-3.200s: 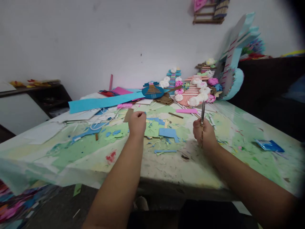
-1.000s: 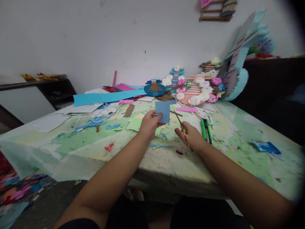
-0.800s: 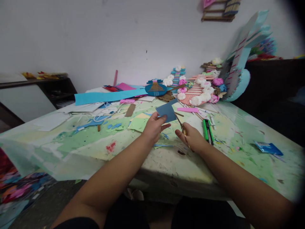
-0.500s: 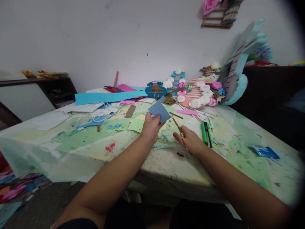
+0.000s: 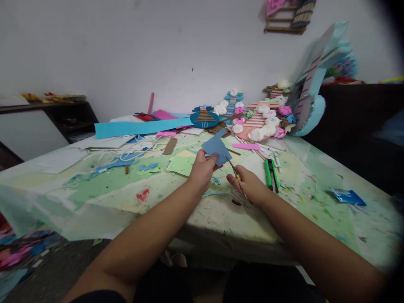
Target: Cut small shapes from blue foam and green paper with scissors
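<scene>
Pinched between the thumb and fingers of my left hand is a piece of blue paper, with a narrow strip jutting from its upper right. My right hand is closed round the handles of a pair of scissors. The scissor tips meet the paper's right edge, and the blades lie partly over it. Both hands are held above the table's front part. Beneath them lie small blue scraps and a thin blue strip.
A green utility knife lies right of my right hand, a blue packet farther right. Green sheets lie behind my left hand. Paper-craft instruments and a long light-blue strip line the back of the table.
My left hand has brought the blue paper slightly right, toward the scissors. The scissor blades, apart from the paper before, now reach its right edge. The whole view has shifted a little.
</scene>
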Demonstrator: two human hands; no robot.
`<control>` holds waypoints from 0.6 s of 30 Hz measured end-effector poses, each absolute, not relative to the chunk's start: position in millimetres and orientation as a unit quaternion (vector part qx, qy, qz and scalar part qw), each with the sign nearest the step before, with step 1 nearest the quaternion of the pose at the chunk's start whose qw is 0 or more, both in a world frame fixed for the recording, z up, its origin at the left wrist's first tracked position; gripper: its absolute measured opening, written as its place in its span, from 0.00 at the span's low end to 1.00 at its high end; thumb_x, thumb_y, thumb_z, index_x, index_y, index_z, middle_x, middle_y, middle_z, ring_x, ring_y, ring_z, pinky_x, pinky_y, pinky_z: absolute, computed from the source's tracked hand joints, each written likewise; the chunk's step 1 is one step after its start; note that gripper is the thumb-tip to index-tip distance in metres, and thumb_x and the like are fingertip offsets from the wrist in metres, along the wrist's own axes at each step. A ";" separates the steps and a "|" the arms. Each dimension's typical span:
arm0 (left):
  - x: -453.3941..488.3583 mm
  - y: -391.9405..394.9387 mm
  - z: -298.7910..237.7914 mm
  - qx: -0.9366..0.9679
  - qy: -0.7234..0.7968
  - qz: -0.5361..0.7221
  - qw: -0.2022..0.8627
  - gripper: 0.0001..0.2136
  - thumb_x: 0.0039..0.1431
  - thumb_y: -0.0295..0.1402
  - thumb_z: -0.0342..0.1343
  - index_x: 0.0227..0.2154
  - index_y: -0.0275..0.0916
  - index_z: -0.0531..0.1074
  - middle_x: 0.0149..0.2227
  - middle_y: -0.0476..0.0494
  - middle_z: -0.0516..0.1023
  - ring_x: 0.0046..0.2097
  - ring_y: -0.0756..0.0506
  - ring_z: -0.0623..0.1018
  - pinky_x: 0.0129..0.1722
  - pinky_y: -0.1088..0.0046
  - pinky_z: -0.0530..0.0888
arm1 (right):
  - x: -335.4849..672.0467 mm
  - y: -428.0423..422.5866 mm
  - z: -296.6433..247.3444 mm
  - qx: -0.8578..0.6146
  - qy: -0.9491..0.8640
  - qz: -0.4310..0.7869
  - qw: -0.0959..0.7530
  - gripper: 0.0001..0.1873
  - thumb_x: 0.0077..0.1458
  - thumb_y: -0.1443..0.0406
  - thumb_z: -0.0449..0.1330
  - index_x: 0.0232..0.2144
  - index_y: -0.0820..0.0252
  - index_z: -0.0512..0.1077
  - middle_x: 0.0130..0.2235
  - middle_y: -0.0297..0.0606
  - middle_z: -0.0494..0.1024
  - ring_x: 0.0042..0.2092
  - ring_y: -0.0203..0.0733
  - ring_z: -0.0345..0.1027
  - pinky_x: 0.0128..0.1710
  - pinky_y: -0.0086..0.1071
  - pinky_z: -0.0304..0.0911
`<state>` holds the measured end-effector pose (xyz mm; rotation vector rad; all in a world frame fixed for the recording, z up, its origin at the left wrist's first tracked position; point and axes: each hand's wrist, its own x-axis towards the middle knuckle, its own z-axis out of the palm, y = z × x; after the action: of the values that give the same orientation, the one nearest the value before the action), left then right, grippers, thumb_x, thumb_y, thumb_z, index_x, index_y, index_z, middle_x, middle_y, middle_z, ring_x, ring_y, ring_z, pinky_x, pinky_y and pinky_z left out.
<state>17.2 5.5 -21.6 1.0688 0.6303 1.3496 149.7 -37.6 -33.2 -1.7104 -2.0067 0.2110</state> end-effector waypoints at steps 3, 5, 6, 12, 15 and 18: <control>16.9 6.0 -22.3 0.469 0.263 0.581 0.612 0.10 0.47 0.31 0.51 0.33 0.40 0.58 0.28 0.52 0.69 0.28 0.53 0.71 0.32 0.72 0.70 | 149.8 -37.6 -33.7 -0.621 -0.737 0.076 0.256 0.21 0.48 0.47 0.41 0.24 0.59 0.56 0.23 0.33 0.64 0.26 0.37 0.56 0.24 0.28 0.50; 16.7 6.5 -22.5 0.472 0.264 0.575 0.614 0.10 0.46 0.32 0.51 0.33 0.40 0.58 0.28 0.52 0.70 0.27 0.53 0.71 0.32 0.71 0.70 | 149.2 -37.7 -33.9 -0.620 -0.736 0.077 0.262 0.21 0.48 0.47 0.41 0.25 0.59 0.56 0.23 0.33 0.64 0.26 0.37 0.56 0.24 0.28 0.50; 16.6 6.6 -22.4 0.471 0.268 0.574 0.614 0.10 0.46 0.32 0.51 0.32 0.40 0.58 0.28 0.52 0.70 0.26 0.54 0.71 0.32 0.71 0.70 | 148.8 -37.9 -33.9 -0.620 -0.735 0.078 0.264 0.21 0.48 0.47 0.41 0.25 0.59 0.56 0.23 0.33 0.64 0.26 0.37 0.56 0.24 0.28 0.50; 16.6 5.4 -21.1 0.467 0.271 0.578 0.612 0.08 0.46 0.32 0.52 0.31 0.39 0.60 0.25 0.53 0.69 0.24 0.55 0.70 0.32 0.72 0.70 | 145.9 -38.9 -33.5 -0.616 -0.733 0.085 0.274 0.19 0.49 0.50 0.42 0.26 0.59 0.58 0.24 0.34 0.65 0.26 0.36 0.56 0.24 0.28 0.50; 16.9 5.5 -21.3 0.468 0.271 0.580 0.609 0.08 0.46 0.32 0.52 0.30 0.39 0.61 0.25 0.52 0.69 0.25 0.54 0.70 0.31 0.72 0.70 | 145.6 -38.3 -34.1 -0.620 -0.732 0.081 0.272 0.18 0.50 0.50 0.42 0.25 0.59 0.57 0.23 0.34 0.64 0.26 0.37 0.56 0.24 0.27 0.50; 16.4 5.7 -21.2 0.468 0.275 0.577 0.610 0.07 0.46 0.32 0.52 0.30 0.39 0.62 0.23 0.53 0.68 0.23 0.54 0.69 0.29 0.74 0.70 | 145.8 -37.5 -34.7 -0.626 -0.731 0.070 0.263 0.17 0.50 0.51 0.42 0.24 0.58 0.56 0.23 0.34 0.64 0.25 0.36 0.55 0.23 0.27 0.49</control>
<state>16.4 5.7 -21.2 1.0797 0.6352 1.3329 145.8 -37.5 -34.7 -1.6930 -1.9755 0.1897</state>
